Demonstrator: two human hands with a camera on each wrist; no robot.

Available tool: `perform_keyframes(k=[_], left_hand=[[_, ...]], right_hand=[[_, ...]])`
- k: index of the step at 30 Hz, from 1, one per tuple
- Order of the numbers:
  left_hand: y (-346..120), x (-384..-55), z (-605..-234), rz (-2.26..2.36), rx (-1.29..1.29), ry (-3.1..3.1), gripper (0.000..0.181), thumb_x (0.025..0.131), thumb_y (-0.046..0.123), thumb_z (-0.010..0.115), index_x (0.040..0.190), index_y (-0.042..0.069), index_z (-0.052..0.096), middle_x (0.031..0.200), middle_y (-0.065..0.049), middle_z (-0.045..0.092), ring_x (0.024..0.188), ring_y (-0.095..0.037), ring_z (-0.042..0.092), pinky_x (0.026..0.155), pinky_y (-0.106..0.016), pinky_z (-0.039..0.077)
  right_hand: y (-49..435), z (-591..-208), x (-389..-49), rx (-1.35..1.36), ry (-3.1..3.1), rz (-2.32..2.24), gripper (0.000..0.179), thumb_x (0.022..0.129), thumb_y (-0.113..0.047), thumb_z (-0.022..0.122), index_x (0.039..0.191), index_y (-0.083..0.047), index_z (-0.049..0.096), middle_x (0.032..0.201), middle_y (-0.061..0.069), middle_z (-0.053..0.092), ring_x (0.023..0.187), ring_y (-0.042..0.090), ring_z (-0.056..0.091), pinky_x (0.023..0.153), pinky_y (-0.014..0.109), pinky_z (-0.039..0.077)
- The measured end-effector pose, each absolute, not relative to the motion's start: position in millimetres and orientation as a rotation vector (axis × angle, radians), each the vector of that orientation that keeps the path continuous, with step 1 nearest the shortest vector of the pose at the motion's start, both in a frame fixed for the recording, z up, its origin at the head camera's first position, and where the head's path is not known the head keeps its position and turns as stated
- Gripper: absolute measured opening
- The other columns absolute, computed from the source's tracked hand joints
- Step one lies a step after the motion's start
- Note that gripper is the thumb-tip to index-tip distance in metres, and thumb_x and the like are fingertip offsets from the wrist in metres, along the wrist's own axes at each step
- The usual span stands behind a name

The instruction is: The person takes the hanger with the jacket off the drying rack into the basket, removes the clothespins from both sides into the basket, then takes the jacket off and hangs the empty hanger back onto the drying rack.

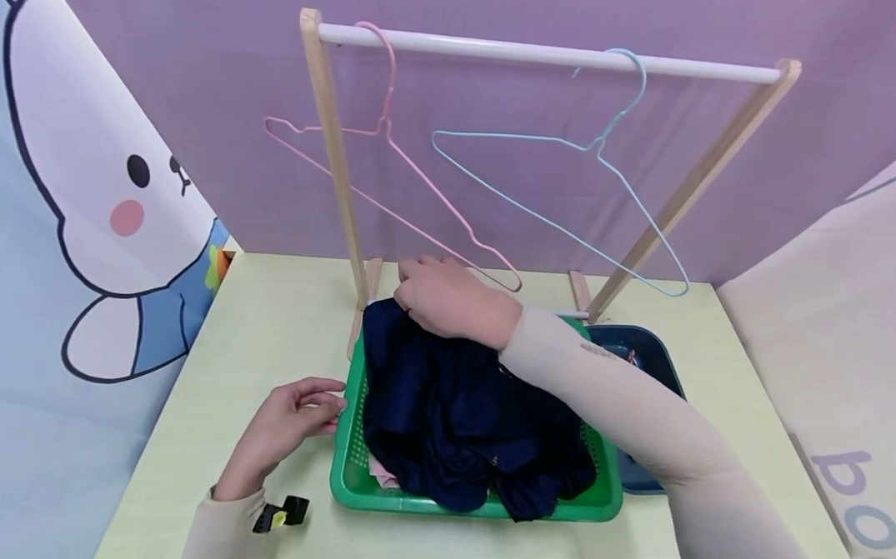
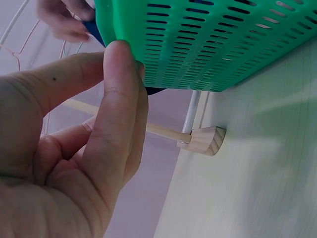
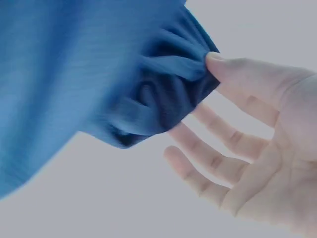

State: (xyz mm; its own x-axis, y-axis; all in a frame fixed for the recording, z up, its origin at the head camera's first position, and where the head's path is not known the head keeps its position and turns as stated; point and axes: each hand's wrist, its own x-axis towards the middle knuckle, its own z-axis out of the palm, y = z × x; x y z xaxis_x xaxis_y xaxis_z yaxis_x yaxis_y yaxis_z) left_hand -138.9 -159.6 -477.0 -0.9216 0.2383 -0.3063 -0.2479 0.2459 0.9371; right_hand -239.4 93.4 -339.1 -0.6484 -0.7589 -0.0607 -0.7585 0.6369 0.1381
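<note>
A dark navy garment (image 1: 461, 412) lies bunched in a green plastic basket (image 1: 341, 476), covering most of it and hanging over the front rim. At the basket's far left corner, my right hand (image 1: 456, 300) pinches an edge of the garment; the right wrist view shows the thumb on the folded blue cloth (image 3: 163, 94) with fingers behind it. My left hand (image 1: 292, 420) holds the basket's left rim between thumb and fingertips, seen close in the left wrist view on the green rim (image 2: 119, 25). A bit of pink cloth (image 1: 383, 472) shows under the garment.
Behind the basket stands a wooden rack with a white rail (image 1: 483, 49). A pink hanger (image 1: 444, 200) and a light blue hanger (image 1: 550, 217) hang from it. A dark blue bin (image 1: 646, 346) sits to the right, partly behind my right arm. A purple backdrop rises behind the table (image 1: 270, 321).
</note>
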Motion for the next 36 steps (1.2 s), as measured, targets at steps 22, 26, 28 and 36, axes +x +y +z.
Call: perform_keyframes(k=[22, 26, 28, 36], left_hand=[[-159, -140, -474, 1.709, 0.044, 2.133, 0.04, 0.099, 0.011, 0.063, 0.133, -0.008, 0.055, 0.107, -0.015, 0.067, 0.088, -0.025, 0.071, 0.078, -0.039, 0.06], [-158, -140, -473, 1.7, 0.035, 2.142, 0.04, 0.099, 0.012, 0.064, 0.133, -0.007, 0.055, 0.107, -0.015, 0.066, 0.087, -0.025, 0.071, 0.079, -0.04, 0.06], [-159, -140, -474, 1.702, 0.035, 2.143, 0.041, 0.099, 0.012, 0.064, 0.133, -0.007, 0.055, 0.108, -0.015, 0.066, 0.087, -0.025, 0.071, 0.078, -0.04, 0.06], [-159, -139, -477, 1.707, 0.015, 2.133, 0.041, 0.099, 0.012, 0.063, 0.135, -0.007, 0.054, 0.109, -0.015, 0.066, 0.089, -0.025, 0.07, 0.079, -0.039, 0.06]], right_hand=[[199, -370, -85, 1.26, -2.457, -0.115, 0.018, 0.086, 0.005, 0.061, 0.088, -0.011, 0.07, 0.125, 0.017, 0.059, 0.119, 0.039, 0.052, 0.101, 0.055, 0.043], [210, -391, -80, 1.182, -2.495, -0.117, 0.02, 0.077, 0.005, 0.076, 0.086, -0.013, 0.072, 0.128, 0.019, 0.057, 0.122, 0.041, 0.051, 0.101, 0.057, 0.043], [213, -400, -79, 1.161, -2.507, -0.119, 0.022, 0.073, 0.004, 0.081, 0.084, -0.013, 0.072, 0.128, 0.02, 0.057, 0.122, 0.042, 0.051, 0.101, 0.059, 0.042], [219, -418, -85, 1.113, -2.581, -0.264, 0.018, 0.074, -0.003, 0.085, 0.074, -0.019, 0.075, 0.13, 0.018, 0.056, 0.121, 0.043, 0.049, 0.101, 0.064, 0.039]])
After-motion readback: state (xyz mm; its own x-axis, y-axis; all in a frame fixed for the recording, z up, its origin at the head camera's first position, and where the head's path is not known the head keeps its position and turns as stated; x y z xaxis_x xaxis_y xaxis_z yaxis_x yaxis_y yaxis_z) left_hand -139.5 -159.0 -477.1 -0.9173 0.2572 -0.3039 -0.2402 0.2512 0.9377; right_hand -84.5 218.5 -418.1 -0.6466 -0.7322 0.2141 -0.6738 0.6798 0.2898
